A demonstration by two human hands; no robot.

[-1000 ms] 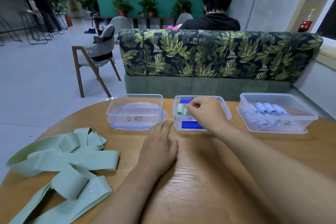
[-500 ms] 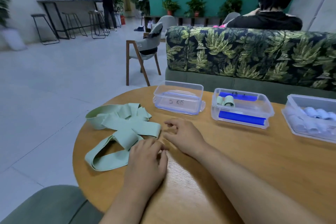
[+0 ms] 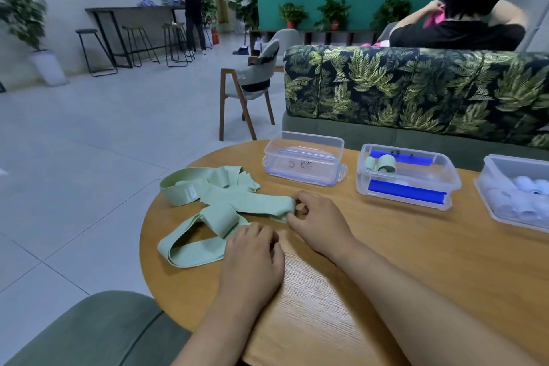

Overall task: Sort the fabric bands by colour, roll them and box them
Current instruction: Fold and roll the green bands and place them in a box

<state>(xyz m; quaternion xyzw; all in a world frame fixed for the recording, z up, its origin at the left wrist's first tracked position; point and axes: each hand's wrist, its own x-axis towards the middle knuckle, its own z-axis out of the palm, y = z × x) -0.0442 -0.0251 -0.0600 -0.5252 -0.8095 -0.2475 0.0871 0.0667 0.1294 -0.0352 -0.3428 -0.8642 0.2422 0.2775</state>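
A loose heap of green bands [image 3: 219, 202] is seen on the left part of the table [image 3: 416, 232], unrolled and crossed over one another. The end of one green band [image 3: 267, 205] is pinched in the grip of the right hand [image 3: 315, 223], thumb and fingers closed on the fabric. The left hand [image 3: 252, 255] is laid just beside the heap, on the near side, its fingers curled at a fold; whether its grip is closed on fabric or merely resting against it cannot be told. Along the far side three clear boxes are set in a row. In the middle box [image 3: 401, 178] two green rolls [image 3: 384, 163] are lodged at the far left corner. The right box [image 3: 511, 215], cut off by the frame edge, is filled with pale rolls [image 3: 525, 189]. No rolls are seen in the left box [image 3: 303, 140]. The sorting is judged to be done and the pale colour boxed; of the green only a small share is rolled, and the heap is left to be rolled and boxed.
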